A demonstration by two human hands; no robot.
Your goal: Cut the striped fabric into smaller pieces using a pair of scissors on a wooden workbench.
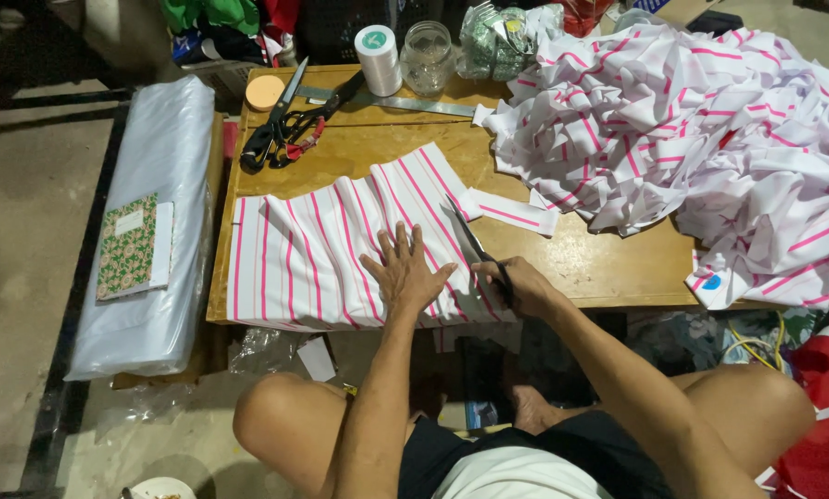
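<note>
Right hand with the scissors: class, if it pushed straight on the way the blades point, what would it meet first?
The right hand aims its scissors up-left along the striped cloth; continuing, the blades would first meet more of that cloth's edge, probably.

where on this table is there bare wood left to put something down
Bare wood shows between the black scissors and the flat striped cloth, and along the near edge right of the right hand, below the heap of striped pieces. The back edge is crowded: thread spool, glass jar, metal ruler.
</note>
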